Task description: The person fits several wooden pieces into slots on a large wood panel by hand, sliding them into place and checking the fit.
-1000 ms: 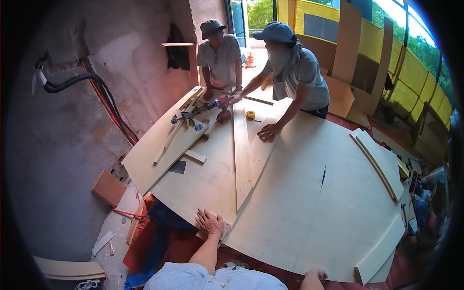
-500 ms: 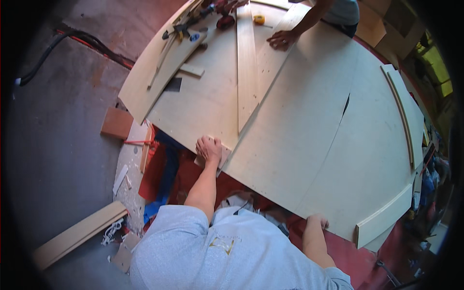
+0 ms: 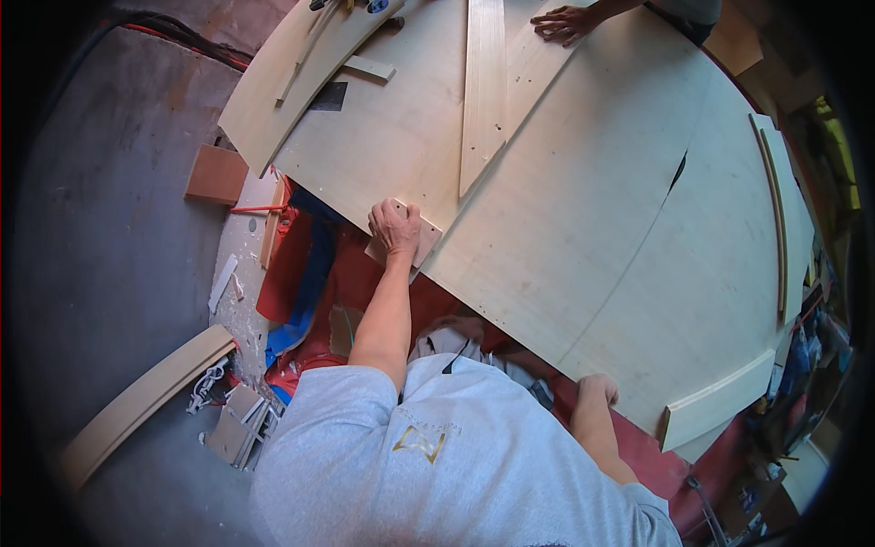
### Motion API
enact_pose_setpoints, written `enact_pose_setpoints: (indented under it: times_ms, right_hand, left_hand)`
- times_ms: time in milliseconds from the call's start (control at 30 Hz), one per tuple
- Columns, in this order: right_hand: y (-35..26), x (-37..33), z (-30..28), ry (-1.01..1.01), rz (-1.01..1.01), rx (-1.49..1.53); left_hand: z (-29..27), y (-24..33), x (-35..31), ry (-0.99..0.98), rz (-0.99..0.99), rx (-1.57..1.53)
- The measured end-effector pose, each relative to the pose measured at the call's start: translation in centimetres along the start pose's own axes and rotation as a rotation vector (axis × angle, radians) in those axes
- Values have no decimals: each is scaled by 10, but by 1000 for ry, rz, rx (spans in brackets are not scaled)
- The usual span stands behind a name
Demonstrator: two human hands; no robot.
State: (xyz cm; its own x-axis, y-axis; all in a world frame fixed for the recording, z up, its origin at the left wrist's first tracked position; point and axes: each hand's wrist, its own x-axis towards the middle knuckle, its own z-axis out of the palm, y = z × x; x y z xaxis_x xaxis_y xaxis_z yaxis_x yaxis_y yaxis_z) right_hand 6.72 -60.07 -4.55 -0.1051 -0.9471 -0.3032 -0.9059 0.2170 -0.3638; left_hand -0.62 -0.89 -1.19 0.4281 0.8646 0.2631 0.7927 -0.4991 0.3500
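A large pale plywood panel [image 3: 583, 219] lies before me, its near edge running slantwise past both hands. My left hand [image 3: 396, 227] is closed on a small wooden block [image 3: 427, 239] at that edge, fingers curled over its top. Further right, my right hand [image 3: 597, 390] rests closed round the panel's near edge, with part of its fingers hidden. Beyond my left hand, a narrow plank [image 3: 483, 100] and a second plank [image 3: 533, 64] meet on the panel. A co-worker's hand [image 3: 563, 24] presses flat on the second plank.
A curved wooden strip [image 3: 305, 68] and a short batten [image 3: 370, 68] lie at the far left. At the right edge stand stacked boards [image 3: 715, 401] and a curved piece [image 3: 784, 219]. A dark slit [image 3: 677, 170] marks the panel. A wooden beam [image 3: 150, 397] lies on the floor.
The view has shifted, so the panel sits higher in the picture and the far tools have left it. Both hands keep their places on the block and the edge.
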Motion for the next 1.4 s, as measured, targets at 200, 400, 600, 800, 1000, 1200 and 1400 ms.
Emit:
enact_pose_setpoints:
  times_ms: [200, 400, 600, 800, 1000, 1200, 1400]
  right_hand:
    - [2, 3, 2, 11, 4, 8]
    - [0, -9, 1, 20, 33, 26]
    - [-9, -14, 2, 79, 174, 103]
    - [-33, -51, -24, 39, 246, 121]
    - [-25, -44, -19, 124, 171, 129]
    - [-25, -50, -20, 86, 219, 133]
    - [-2, -1, 9, 94, 93, -49]
  left_hand:
    - [-5, -1, -3, 37, 4, -8]
    - [1, -1, 4, 48, 5, 61]
    - [2, 10, 5, -32, 12, 73]
    - [-1, 0, -7, -33, -8, 68]
    - [5, 1, 4, -26, 89, 60]
    - [3, -5, 4, -64, 20, 74]
    - [6, 11, 1, -57, 48, 48]
